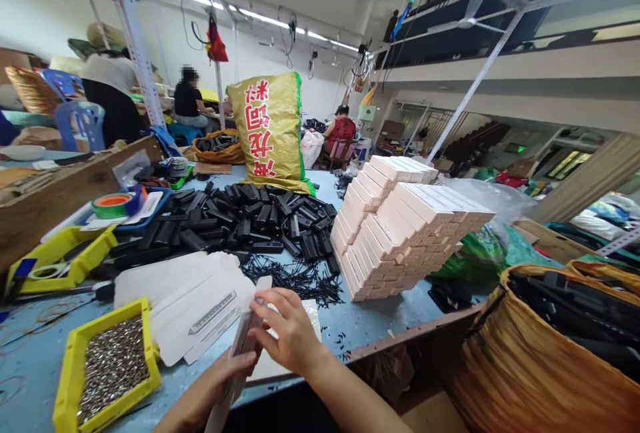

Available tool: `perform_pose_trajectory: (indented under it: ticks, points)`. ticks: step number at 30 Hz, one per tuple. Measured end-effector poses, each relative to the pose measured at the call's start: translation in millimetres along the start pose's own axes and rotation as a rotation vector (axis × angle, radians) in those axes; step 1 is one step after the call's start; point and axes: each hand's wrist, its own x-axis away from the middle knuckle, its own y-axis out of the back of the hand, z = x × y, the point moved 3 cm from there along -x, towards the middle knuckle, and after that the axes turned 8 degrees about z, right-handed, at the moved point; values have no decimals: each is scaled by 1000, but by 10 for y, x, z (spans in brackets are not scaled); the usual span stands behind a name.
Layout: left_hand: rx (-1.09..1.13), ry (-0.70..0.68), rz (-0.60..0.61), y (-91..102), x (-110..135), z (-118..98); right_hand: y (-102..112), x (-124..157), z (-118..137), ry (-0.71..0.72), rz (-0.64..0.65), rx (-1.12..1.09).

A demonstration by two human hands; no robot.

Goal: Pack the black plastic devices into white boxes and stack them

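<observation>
A long, narrow white carton [244, 330] stands tilted between my hands at the front edge of the table. My left hand [233, 376] is wrapped round its lower part. Near its upper end, my right hand [287, 333] has its fingers bent against the carton. Whether anything is inside the carton cannot be seen. Flat white carton blanks [185, 306] with a printed drawing lie to the left. A pale sheet [313, 320] is partly hidden beneath my right hand. Beyond lie a scatter of small black pins or screws [295, 280] and a heap of black plastic parts [245, 210].
Stacked cartons [400, 233] rise at the right. A yellow tray [75, 366] of small metal pieces sits front left; another yellow tray [100, 250] holds scissors. Behind is a yellow sack [285, 126]. An orange sack [485, 353] of black parts stands right. Several people work farther back.
</observation>
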Motion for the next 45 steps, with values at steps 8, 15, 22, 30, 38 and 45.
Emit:
perform_pose_trajectory:
  ticks: [8, 15, 22, 30, 38, 45]
  points:
    - [-746, -59, 113, 97, 226, -48, 0, 430, 132, -100, 276, -235]
    - [-989, -312, 77, 52, 400, -201, -300, 473, -132, -551, -251, -1300]
    - [-866, -248, 135, -138, 283, -240, -570, 362, -139, -536, -94, -1367]
    - [-601, -324, -210, -98, 246, -251, -300, 225, 133, -23, 21, -727]
    - [-371, -175, -166, -148, 257, -188, -373, 362, 224, -329, -61, -720]
    - [-419, -68, -63, -99, 342, 20, -508, 604, 310, -157, 244, -527]
